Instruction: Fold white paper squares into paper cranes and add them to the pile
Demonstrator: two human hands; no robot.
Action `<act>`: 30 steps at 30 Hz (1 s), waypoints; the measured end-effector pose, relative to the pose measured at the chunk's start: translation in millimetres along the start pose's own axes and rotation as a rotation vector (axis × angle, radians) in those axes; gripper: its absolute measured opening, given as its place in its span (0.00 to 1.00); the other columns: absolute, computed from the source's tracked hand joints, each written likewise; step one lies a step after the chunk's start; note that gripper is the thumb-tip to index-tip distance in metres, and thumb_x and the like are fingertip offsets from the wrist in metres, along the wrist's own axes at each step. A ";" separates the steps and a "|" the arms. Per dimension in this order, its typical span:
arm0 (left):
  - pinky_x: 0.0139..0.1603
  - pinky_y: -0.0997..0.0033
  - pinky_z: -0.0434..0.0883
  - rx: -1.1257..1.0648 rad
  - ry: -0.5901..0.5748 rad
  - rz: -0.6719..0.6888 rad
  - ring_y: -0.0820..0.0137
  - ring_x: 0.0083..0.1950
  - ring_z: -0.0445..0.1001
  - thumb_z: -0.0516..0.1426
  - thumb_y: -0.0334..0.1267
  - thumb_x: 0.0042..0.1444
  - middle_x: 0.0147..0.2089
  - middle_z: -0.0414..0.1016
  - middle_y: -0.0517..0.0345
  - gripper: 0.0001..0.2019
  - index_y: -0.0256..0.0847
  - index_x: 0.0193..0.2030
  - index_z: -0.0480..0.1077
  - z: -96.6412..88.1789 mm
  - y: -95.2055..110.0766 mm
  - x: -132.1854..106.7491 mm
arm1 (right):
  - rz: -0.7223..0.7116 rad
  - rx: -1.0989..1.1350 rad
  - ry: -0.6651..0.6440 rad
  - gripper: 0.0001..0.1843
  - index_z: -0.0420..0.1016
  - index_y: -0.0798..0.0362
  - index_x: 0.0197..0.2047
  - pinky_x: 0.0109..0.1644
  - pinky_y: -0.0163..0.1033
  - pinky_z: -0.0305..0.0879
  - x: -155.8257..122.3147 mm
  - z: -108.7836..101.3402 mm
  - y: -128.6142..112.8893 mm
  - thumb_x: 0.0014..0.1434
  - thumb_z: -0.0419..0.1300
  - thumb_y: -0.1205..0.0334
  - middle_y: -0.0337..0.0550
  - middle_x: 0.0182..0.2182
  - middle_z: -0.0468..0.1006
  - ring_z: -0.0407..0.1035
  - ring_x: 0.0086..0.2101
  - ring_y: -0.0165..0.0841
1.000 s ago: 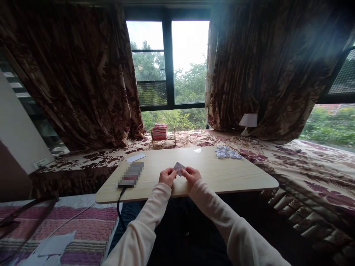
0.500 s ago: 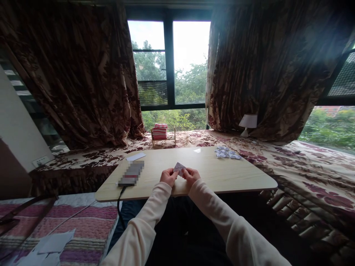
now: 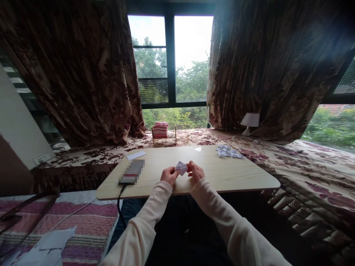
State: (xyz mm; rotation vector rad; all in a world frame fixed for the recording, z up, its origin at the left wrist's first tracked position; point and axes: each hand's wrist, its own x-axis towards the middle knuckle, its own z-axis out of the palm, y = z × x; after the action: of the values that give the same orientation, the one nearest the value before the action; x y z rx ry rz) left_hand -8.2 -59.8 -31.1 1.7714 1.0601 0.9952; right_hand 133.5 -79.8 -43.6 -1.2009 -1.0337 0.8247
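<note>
A small piece of folded white paper (image 3: 181, 168), roughly diamond-shaped, is held up just above the near part of the table (image 3: 155, 173). My left hand (image 3: 169, 176) pinches its left corner between thumb and fingers. At the right corner, the thumb and index finger of my right hand (image 3: 196, 172) close on the paper's edge, with the other fingers curled below. Toward the far right of the tabletop lies a heap of small folded paper pieces (image 3: 229, 151). A flat white paper strip (image 3: 136, 155) rests near the far left corner.
A blurred-out dark device (image 3: 132, 172) with a black cable (image 3: 119, 207) sits on the table's left side. Behind the table, a small rack (image 3: 164, 141) holds striped folded cloths, and a white lamp (image 3: 250, 120) stands right. Loose paper sheets (image 3: 57, 238) lie on the striped bedding.
My right hand has shifted slightly right and loosened its fingers around the paper. The folded paper has turned and now shows a diamond outline rather than a triangle. My left hand stays nearly in place.
</note>
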 end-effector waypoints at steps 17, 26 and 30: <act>0.37 0.66 0.72 -0.029 0.051 0.060 0.70 0.37 0.72 0.53 0.43 0.59 0.39 0.72 0.56 0.13 0.34 0.42 0.68 -2.3 14.6 -10.4 | -0.122 -0.052 -0.088 0.13 0.69 0.57 0.45 0.38 0.40 0.70 9.8 2.2 26.0 0.61 0.55 0.58 0.42 0.40 0.73 0.70 0.36 0.31; 0.33 0.70 0.71 -0.046 0.089 0.085 0.73 0.32 0.71 0.52 0.44 0.60 0.34 0.72 0.59 0.13 0.34 0.39 0.69 -1.5 8.8 -8.2 | -0.149 -0.095 -0.112 0.13 0.69 0.57 0.44 0.37 0.40 0.69 11.6 2.6 30.2 0.61 0.55 0.57 0.42 0.39 0.73 0.70 0.35 0.31; 0.34 0.69 0.72 -0.042 0.086 0.078 0.73 0.32 0.72 0.52 0.44 0.60 0.35 0.72 0.58 0.13 0.34 0.40 0.69 -1.4 7.7 -7.6 | -0.141 -0.094 -0.116 0.13 0.69 0.57 0.44 0.38 0.40 0.69 12.1 2.4 31.4 0.61 0.55 0.58 0.42 0.39 0.73 0.70 0.35 0.31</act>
State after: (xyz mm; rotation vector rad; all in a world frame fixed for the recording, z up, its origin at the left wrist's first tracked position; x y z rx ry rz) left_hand -9.9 -68.8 -25.2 1.7609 1.0220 1.1426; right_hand 136.0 -61.8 -72.0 -1.1550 -1.2496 0.7488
